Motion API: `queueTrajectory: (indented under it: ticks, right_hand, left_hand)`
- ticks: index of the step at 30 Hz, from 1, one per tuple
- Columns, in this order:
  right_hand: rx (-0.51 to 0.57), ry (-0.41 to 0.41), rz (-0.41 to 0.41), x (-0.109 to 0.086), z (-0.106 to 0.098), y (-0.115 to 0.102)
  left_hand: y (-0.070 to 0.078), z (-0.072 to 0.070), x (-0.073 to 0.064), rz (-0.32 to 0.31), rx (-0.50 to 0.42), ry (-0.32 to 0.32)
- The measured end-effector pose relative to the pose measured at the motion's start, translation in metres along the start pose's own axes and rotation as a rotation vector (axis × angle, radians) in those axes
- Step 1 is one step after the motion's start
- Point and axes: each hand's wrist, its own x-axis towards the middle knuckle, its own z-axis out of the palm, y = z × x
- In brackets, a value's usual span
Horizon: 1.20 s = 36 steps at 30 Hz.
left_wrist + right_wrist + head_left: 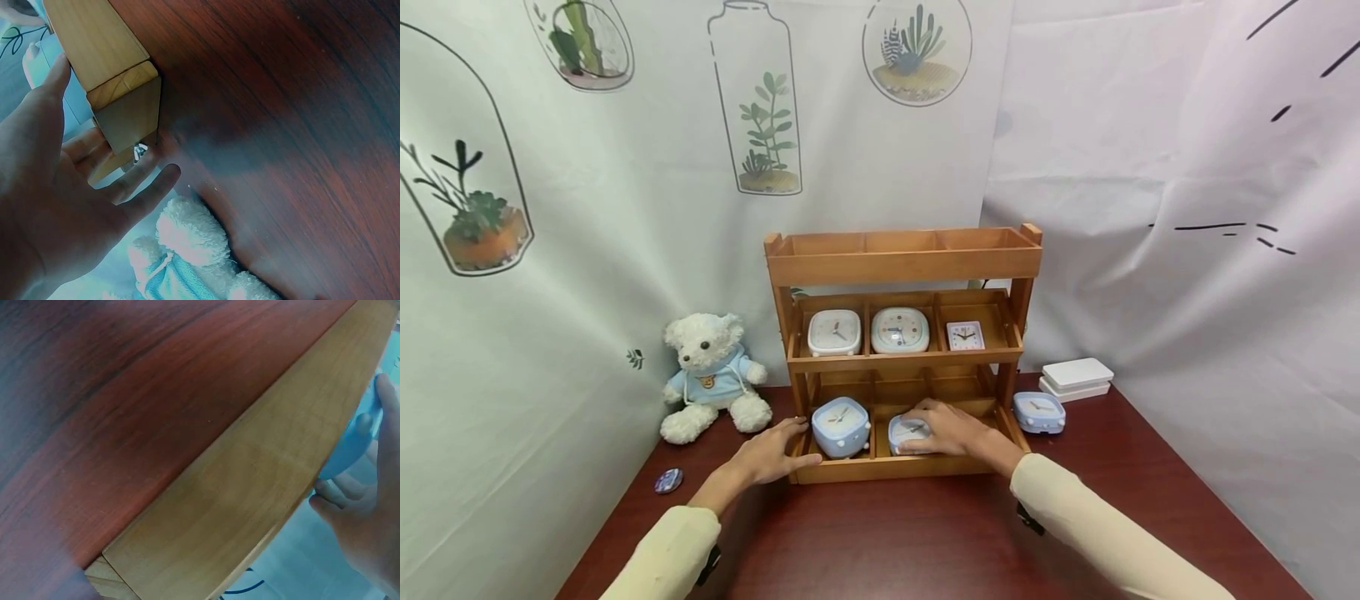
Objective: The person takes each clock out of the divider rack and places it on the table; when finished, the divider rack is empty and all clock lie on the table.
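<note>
A three-tier wooden shelf (901, 471) stands on the dark red table. My right hand (951, 429) grips a small blue alarm clock (908, 428) in the middle compartment of the bottom tier, its thumb at the front. In the right wrist view, fingers wrap the clock's blue side (347, 450) behind the front board. At the bottom tier's left end is my left hand (767, 454), fingers spread around the corner, thumb along the front board (94, 37). Just right of it, a larger blue alarm clock (841, 427) sits in the left compartment.
Two white clocks (834, 332) (900, 331) and a small square clock (965, 336) occupy the middle tier. Another blue clock (1039, 412) and stacked white boxes (1077, 377) stand right of the shelf. To the left are a teddy bear (713, 379) and a round blue item (668, 481).
</note>
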Motion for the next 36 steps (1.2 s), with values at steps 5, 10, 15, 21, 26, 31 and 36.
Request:
queueTrajectory:
  ticks: [5,10,15,21,26,31,36]
  right_hand:
    - [0.014,0.078,0.001,0.001,-0.009,0.001]
    - [-0.002,0.130,0.006,-0.003,-0.020,0.004]
    - [0.006,0.159,0.029,-0.015,-0.035,0.008]
    - [-0.016,0.183,0.075,-0.035,-0.053,0.020]
    - [-0.040,0.220,0.072,-0.059,-0.070,0.034]
    - [-0.087,0.270,0.064,-0.087,-0.086,0.051]
    - [-0.116,0.291,0.086,-0.123,-0.097,0.069]
  left_hand:
    - [0.001,0.000,0.000,0.000,0.002,-0.005]
    - [0.001,0.000,-0.001,-0.009,0.002,-0.009]
    - [0.002,-0.001,-0.002,-0.009,0.010,-0.012]
    - [0.002,-0.002,-0.003,-0.009,0.017,-0.016]
    - [0.000,-0.003,-0.003,-0.010,0.021,-0.020]
    - [0.001,-0.004,-0.002,-0.009,0.017,-0.014]
    - [0.004,-0.002,-0.002,-0.007,0.019,-0.017]
